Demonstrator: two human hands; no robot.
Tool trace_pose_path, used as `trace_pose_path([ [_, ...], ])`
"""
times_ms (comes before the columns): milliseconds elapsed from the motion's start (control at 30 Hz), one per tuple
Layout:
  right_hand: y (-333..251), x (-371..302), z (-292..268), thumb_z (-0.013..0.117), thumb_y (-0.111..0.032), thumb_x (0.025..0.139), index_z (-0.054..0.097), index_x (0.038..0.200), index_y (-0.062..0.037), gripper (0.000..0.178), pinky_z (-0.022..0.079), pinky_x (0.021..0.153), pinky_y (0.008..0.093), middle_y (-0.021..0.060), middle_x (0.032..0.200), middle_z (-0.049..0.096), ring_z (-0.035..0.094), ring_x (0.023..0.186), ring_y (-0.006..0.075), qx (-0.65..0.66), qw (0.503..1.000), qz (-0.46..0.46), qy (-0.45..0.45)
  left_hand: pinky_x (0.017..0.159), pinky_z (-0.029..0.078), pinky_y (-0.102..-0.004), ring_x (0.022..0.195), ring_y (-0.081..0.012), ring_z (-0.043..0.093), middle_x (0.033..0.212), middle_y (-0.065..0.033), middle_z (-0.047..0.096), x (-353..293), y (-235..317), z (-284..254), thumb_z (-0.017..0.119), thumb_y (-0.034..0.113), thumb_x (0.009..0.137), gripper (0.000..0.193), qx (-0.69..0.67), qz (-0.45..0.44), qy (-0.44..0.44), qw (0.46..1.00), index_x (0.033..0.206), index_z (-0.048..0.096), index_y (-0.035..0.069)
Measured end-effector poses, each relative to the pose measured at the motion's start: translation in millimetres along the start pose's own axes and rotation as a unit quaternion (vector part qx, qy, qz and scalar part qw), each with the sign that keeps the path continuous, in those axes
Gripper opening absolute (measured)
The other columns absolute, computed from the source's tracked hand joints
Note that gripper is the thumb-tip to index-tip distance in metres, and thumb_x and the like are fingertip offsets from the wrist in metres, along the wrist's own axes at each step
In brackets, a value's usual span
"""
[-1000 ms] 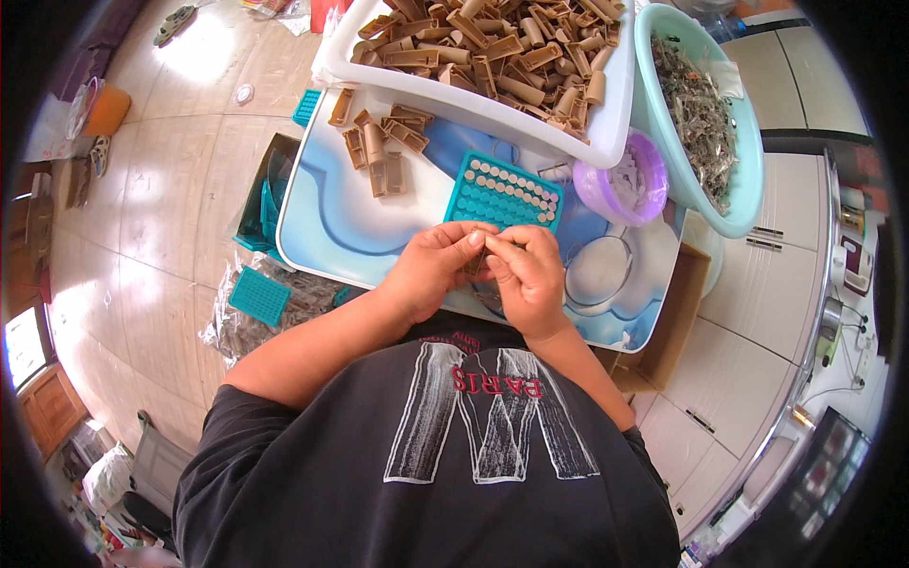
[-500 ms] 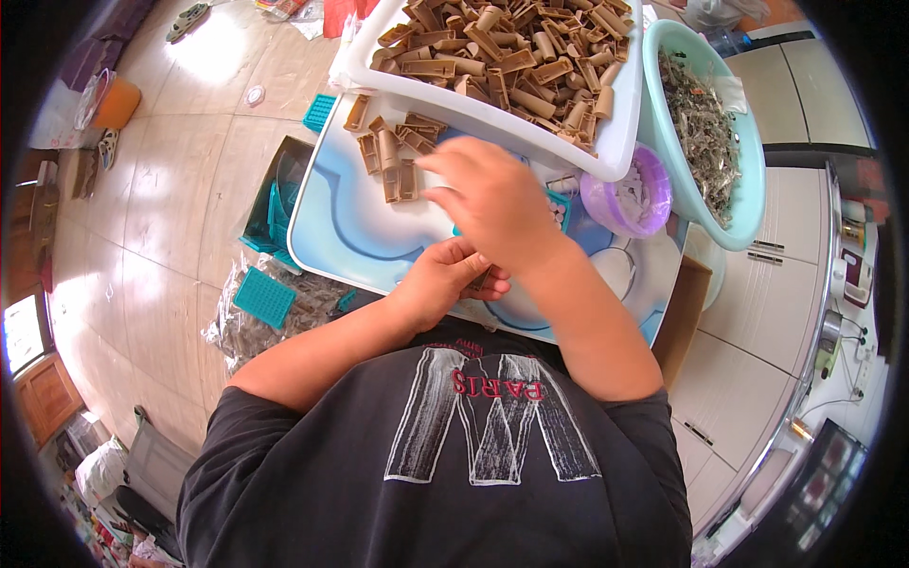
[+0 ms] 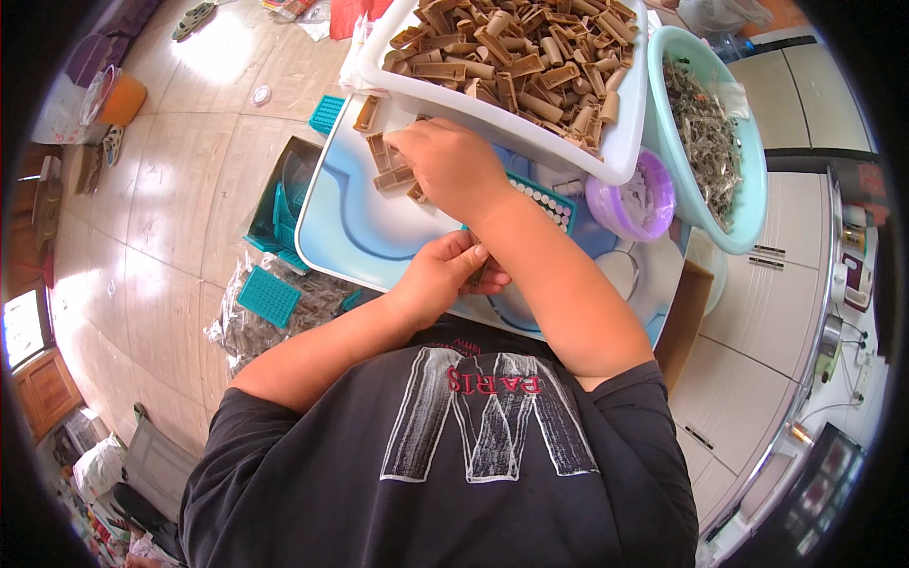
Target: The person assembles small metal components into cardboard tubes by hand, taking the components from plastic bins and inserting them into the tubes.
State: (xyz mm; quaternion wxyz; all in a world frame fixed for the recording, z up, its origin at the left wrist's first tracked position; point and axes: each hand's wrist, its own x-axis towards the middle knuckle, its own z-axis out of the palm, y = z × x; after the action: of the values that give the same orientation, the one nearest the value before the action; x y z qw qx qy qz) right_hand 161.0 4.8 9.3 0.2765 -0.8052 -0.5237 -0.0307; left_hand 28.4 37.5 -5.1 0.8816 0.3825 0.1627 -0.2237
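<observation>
place: apparently a home | evidence: pale kitchen-style cabinets (image 3: pixel 757 317), cluttered counter (image 3: pixel 837 381), slippers (image 3: pixel 194 21) on tiled floor (image 3: pixel 170 208)

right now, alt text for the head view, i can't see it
The right hand is over loose brown pieces on a table; the left hand pinches a small part, mostly hidden. Farther off are a white bin of more pieces and a purple bowl.

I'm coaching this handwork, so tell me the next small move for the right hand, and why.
Probably close the right hand's fingertips on one loose brown trough-shaped piece: the right hand is right at that cluster on the blue-and-white tabletop, though whether it grips one yet is hidden. The left hand holds a small brownish piece nearer the body.
</observation>
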Motion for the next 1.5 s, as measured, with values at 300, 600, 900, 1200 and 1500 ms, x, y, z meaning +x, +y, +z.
trace_pose_path([
  [300,-22.5,-103.2,-63.5,0.065,-0.006,0.08,0.06,0.1,-0.0049,0.021,0.051,0.063,0.0323,0.0102,0.086,0.065,0.064,0.074,0.0235,0.138,0.937,0.281,0.158,0.085,0.052,-0.0348,0.095,-0.0204,0.061,0.105,-0.0115,0.059,-5.1,8.7,8.5,0.04,0.018,0.099,0.024,-0.03,0.004,0.039,0.999,0.112,0.049,0.0],
  [600,-24.5,-149.5,-64.8,0.066,-0.014,0.08,0.059,0.111,-0.0005,0.035,0.049,0.08,0.0352,0.0176,0.111,0.059,0.059,0.098,0.0319,0.126,0.954,0.237,0.132,0.086,0.051,-0.0336,0.1,-0.0198,0.06,0.105,-0.0103,0.061,13.9,11.5,29.1,0.042,0.02,0.098,0.024,-0.016,-0.011,0.015,1.0,0.108,0.051,0.001],
  [900,-38.1,-154.3,-97.4,0.072,-0.007,0.07,0.046,0.129,-0.0035,0.065,0.041,0.097,0.0373,0.0171,0.119,0.052,0.048,0.115,0.0321,0.215,0.937,0.274,-0.02,0.083,0.052,-0.0322,0.092,-0.019,0.061,0.101,-0.0115,0.061,10.7,16.1,31.9,0.043,0.021,0.097,0.024,-0.04,-0.046,0.025,0.998,0.108,0.052,0.001],
  [1200,-49.7,-141.2,-85.0,0.082,-0.013,0.055,0.029,0.14,-0.0058,0.1,0.046,0.081,0.0388,0.0132,0.106,0.056,0.055,0.09,0.0315,0.104,0.971,0.206,0.068,0.078,0.052,-0.0326,0.089,-0.0197,0.062,0.102,-0.0102,0.061,10.5,13.8,29.4,0.042,0.033,0.097,0.037,-0.05,-0.041,0.006,0.998,0.113,0.052,0.001],
  [1500,-46.0,-138.0,-75.6,0.085,-0.01,0.05,0.026,0.141,-0.0074,0.109,0.049,0.075,0.0351,0.0101,0.104,0.06,0.057,0.086,0.0273,0.029,0.989,0.136,0.058,0.076,0.05,-0.0312,0.09,-0.0179,0.059,0.105,-0.0099,0.06,7.7,12.6,32.0,0.037,0.044,0.097,0.049,-0.05,-0.017,-0.011,0.999,0.117,0.054,0.002],
])
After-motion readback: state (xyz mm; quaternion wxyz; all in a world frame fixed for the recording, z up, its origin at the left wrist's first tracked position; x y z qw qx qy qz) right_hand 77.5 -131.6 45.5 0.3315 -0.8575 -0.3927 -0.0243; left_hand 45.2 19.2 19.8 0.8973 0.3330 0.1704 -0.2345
